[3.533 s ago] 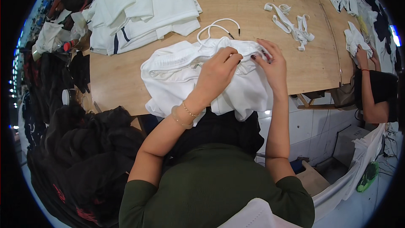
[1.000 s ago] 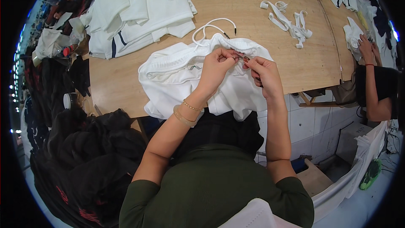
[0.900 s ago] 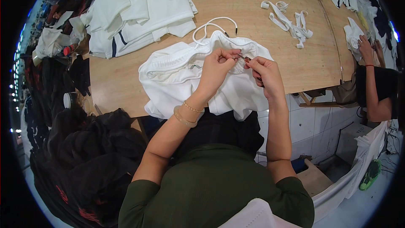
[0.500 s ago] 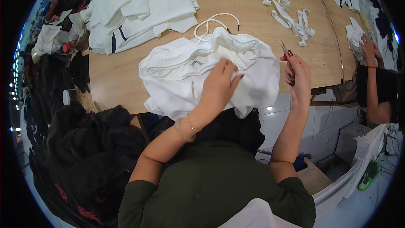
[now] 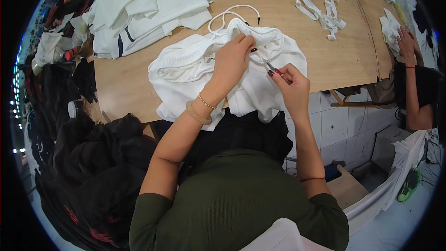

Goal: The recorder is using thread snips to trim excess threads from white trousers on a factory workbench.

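A crumpled white garment [image 5: 186, 72] with a white drawstring [image 5: 227, 14] lies on the wooden table [image 5: 297, 42] in front of me. My left hand [image 5: 232, 60] presses down on the fabric near the waistband and pinches it. My right hand [image 5: 292, 83] sits just right of it and holds small metal thread snips [image 5: 269, 66], whose tips point at the cloth by my left fingers. Bracelets circle my left wrist.
A stack of folded white garments [image 5: 148, 4] lies at the back left. White fabric strips [image 5: 320, 9] lie at the back right. Another person's arm [image 5: 413, 65] works at the right table edge. Dark clothing [image 5: 88, 167] is heaped at my left.
My right hand had swung out to the right of the garment half a second ago; it has come back in beside my left hand, snips toward the fabric. The garment is bunched differently.
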A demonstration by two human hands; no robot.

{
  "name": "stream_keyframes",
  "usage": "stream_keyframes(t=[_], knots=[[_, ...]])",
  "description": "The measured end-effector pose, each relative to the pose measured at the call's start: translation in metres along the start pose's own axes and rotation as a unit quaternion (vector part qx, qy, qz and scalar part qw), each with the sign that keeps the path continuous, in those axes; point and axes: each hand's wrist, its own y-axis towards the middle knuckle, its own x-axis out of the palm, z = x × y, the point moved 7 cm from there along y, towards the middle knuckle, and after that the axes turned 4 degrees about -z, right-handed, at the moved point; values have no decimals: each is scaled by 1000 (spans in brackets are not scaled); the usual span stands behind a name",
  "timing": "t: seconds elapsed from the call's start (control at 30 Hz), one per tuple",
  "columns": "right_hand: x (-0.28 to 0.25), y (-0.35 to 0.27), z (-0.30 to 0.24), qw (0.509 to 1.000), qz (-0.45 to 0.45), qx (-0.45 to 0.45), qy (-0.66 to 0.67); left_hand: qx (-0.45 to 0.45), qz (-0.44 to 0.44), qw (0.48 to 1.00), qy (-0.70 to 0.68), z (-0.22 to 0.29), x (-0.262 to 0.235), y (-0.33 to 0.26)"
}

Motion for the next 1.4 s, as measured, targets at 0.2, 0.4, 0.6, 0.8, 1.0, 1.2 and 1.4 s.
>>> stream_keyframes(t=[0.2, 0.4, 0.6, 0.8, 1.0, 1.2, 1.4], knots=[[26, 7, -5, 997, 14, 4, -77, -27, -10, 1000, -1, -7, 0, 0], [27, 16, -13, 995, 22, -2, -93, -30, -9, 1000, -1, -2, -3, 5], [31, 19, -12, 994, 14, 13, -108, -40, -20, 999, 2, -3, -1, 3], [27, 17, -4, 996, 15, 12, -90, -26, 39, 998, -47, 2, -11, 0], [-51, 8, -5, 991, 127, 13, 37, -50, 147, 969, -194, 17, -33, -24], [-98, 7, -21, 975, 206, -7, 82, 126, -458, 872, -117, 81, 76, -87], [-88, 8, -16, 983, 168, -24, 69, 80, -293, 938, -169, 73, 33, -64]])
